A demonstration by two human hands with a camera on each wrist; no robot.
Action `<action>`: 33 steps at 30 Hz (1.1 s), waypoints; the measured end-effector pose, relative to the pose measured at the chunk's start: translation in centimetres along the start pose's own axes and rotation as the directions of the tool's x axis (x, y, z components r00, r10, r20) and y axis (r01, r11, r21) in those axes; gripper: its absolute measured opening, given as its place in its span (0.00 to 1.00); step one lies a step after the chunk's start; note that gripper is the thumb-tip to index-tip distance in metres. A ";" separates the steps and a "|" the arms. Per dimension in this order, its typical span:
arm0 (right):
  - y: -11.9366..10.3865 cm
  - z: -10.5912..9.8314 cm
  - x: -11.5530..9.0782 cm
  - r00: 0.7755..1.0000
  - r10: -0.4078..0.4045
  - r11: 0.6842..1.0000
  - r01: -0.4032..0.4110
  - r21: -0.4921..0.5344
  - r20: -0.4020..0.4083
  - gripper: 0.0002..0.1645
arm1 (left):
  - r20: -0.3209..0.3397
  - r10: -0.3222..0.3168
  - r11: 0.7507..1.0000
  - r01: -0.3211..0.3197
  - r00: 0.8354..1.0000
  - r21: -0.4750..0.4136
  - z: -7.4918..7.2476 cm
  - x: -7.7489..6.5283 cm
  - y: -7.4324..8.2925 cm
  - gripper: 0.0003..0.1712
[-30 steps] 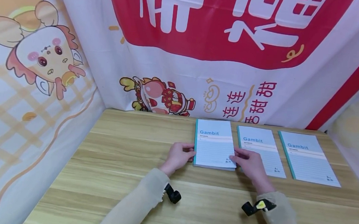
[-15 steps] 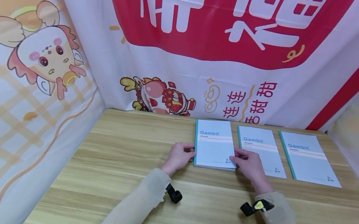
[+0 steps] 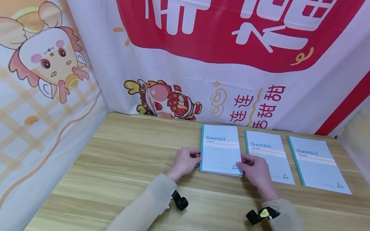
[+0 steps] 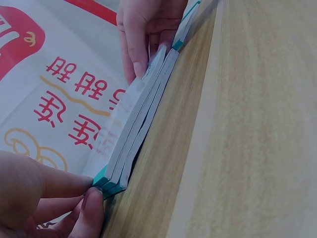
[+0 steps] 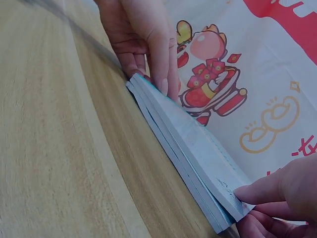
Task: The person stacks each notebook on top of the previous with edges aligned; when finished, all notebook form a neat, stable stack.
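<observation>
The left grip (image 3: 184, 163) pinches a stack of notebooks (image 3: 222, 153) by its teal-spined edge, and the right grip (image 3: 258, 171) pinches the opposite edge; the stack lies between them on the worktop (image 3: 156, 138). Partly behind the right grip lies a middle notebook (image 3: 268, 146), with an outer notebook (image 3: 317, 165) further right. Beyond both grips hangs a red-and-white printed cloth (image 3: 176, 63).

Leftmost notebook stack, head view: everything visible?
The notebook stack lies cover up on the table, several deep, closed, paper-looking, edges slightly uneven. The pale blue and white top cover reads "Gambit"; the spine is teal. The left hand pinches the spine side, the right hand the opposite edge.
</observation>
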State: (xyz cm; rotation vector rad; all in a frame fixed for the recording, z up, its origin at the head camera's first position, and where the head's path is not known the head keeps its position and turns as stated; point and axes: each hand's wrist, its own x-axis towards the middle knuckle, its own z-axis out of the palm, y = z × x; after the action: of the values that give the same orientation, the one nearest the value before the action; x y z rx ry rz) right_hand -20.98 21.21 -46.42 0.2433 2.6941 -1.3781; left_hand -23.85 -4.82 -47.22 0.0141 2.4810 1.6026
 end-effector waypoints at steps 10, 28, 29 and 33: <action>-0.1 0.1 -0.1 0.999 -0.036 0.997 0.035 -0.070 -0.006 0.29 | -0.011 0.014 0.998 -0.014 1.000 0.055 0.0 0.0 -0.1 0.20; -0.5 0.0 -0.4 1.000 -0.022 0.998 0.022 -0.066 0.009 0.28 | -0.013 0.013 0.997 -0.012 1.000 0.072 0.0 -0.3 0.1 0.18; -0.5 0.0 -0.4 1.000 -0.022 0.998 0.023 -0.067 0.010 0.28 | -0.015 0.011 0.997 -0.010 1.000 0.072 0.0 -0.3 0.1 0.18; -0.5 0.0 -0.4 1.000 -0.016 0.998 0.016 -0.067 0.014 0.29 | -0.017 0.002 0.997 -0.001 1.000 0.072 0.1 -0.4 0.2 0.18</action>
State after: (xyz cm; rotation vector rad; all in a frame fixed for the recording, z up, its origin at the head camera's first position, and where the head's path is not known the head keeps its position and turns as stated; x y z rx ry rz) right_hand -20.67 20.88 -45.91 0.2064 2.7312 -1.2866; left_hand -23.49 -4.72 -47.03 0.0121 2.5506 1.5197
